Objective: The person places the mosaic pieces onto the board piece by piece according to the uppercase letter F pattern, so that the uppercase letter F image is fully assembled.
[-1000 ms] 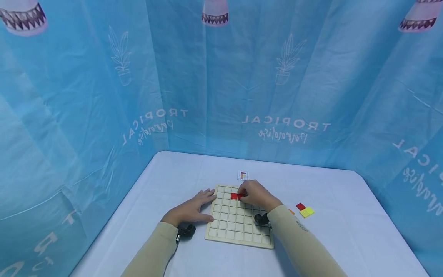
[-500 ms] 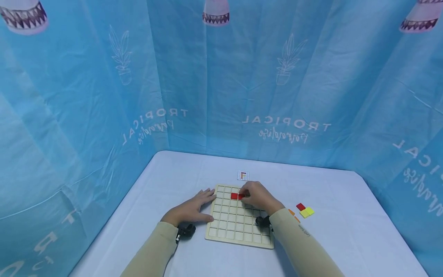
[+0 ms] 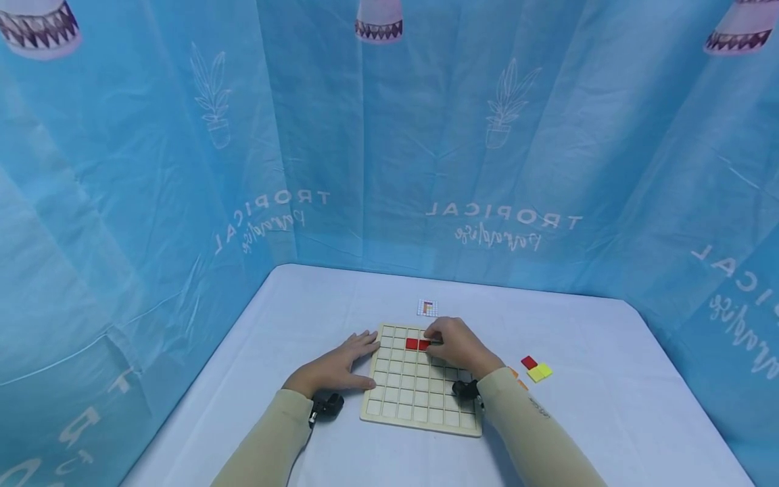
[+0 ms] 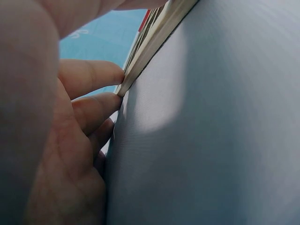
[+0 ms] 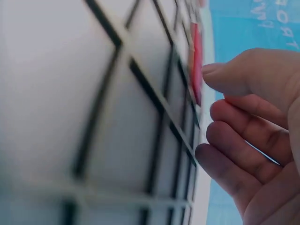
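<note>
2 flat red square tiles [image 3: 412, 344] lie side by side in cells near the far edge of the pale wooden grid board [image 3: 404, 390]. The right hand [image 3: 459, 345] has shifted slightly rightward since 1.0 s ago, exposing more of the second tile; thumb and index finger stand narrowly parted beside it, contact unclear. The left hand [image 3: 336, 368], unchanged, touches the board's left edge, fingers spread. Flat orange tiles [image 3: 522, 385], partly hidden by the beige right sleeve [image 3: 535, 426], show more.
</note>
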The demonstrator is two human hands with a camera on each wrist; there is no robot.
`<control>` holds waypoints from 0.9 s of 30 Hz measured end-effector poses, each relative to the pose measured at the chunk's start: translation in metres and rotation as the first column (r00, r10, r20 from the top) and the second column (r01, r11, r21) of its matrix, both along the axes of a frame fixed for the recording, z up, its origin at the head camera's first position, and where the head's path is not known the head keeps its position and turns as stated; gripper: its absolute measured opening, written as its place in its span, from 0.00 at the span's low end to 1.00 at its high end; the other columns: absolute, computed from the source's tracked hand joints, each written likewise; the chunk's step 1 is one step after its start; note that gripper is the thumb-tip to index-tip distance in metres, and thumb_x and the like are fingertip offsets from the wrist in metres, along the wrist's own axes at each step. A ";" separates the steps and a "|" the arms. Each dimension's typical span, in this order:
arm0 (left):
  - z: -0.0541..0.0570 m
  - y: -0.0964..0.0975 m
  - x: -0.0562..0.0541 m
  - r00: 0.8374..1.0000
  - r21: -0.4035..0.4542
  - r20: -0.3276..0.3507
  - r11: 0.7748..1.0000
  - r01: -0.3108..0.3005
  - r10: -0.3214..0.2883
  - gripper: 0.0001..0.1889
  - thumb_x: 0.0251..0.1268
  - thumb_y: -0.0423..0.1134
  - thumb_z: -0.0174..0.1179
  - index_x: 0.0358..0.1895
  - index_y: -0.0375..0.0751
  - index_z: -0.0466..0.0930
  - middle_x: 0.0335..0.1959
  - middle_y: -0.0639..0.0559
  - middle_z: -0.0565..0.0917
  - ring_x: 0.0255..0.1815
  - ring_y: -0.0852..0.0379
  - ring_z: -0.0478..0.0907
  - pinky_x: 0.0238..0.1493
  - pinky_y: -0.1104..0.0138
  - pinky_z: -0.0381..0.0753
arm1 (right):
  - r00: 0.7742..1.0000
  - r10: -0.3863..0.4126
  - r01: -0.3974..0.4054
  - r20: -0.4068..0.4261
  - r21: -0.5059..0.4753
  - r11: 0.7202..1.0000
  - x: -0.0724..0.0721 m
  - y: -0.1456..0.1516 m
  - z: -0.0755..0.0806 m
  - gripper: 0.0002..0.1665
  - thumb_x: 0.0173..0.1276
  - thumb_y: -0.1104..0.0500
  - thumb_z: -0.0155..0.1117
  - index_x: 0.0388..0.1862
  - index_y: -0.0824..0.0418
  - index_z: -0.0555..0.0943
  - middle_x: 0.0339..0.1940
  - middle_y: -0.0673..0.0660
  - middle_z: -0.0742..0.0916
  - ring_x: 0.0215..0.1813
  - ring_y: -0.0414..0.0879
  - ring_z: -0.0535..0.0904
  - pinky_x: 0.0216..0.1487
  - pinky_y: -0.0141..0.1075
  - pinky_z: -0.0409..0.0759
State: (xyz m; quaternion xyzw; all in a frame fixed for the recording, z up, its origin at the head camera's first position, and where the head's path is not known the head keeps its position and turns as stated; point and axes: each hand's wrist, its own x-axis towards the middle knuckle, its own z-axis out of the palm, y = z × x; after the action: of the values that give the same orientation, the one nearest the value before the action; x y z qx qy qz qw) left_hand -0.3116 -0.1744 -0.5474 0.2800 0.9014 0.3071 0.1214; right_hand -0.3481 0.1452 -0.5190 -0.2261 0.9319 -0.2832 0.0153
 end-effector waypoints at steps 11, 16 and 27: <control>0.003 -0.003 -0.004 1.000 -0.003 -0.001 1.000 0.000 0.000 0.52 0.62 0.65 0.72 0.84 0.45 0.61 0.86 0.52 0.52 0.86 0.41 0.38 0.79 0.41 0.49 | 0.985 -0.168 0.166 -0.022 -0.086 0.982 -0.002 0.072 0.013 0.14 0.71 0.60 0.75 0.53 0.64 0.89 0.48 0.57 0.87 0.49 0.52 0.82 0.50 0.51 0.82; 0.004 -0.003 -0.004 1.000 0.007 0.003 1.000 -0.003 0.003 0.51 0.62 0.64 0.72 0.84 0.45 0.62 0.86 0.52 0.52 0.86 0.41 0.38 0.79 0.41 0.48 | 0.970 -0.241 0.241 -0.006 -0.040 0.970 -0.005 0.109 0.014 0.15 0.71 0.59 0.75 0.53 0.65 0.89 0.48 0.57 0.87 0.49 0.54 0.82 0.53 0.52 0.82; -0.002 0.002 0.000 0.999 -0.006 0.020 0.999 -0.034 0.034 0.52 0.61 0.65 0.72 0.84 0.48 0.62 0.86 0.55 0.52 0.86 0.43 0.38 0.79 0.40 0.49 | 0.909 -0.387 0.385 0.152 0.046 0.922 0.021 0.173 0.003 0.19 0.70 0.54 0.77 0.52 0.64 0.86 0.43 0.57 0.86 0.42 0.53 0.80 0.48 0.47 0.87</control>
State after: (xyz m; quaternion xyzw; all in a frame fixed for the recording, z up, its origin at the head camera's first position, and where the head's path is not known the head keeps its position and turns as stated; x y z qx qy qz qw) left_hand -0.3121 -0.1722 -0.5493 0.2610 0.9057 0.3093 0.1259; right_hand -0.3269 0.3185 -0.5163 -0.0142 0.9561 -0.2907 0.0348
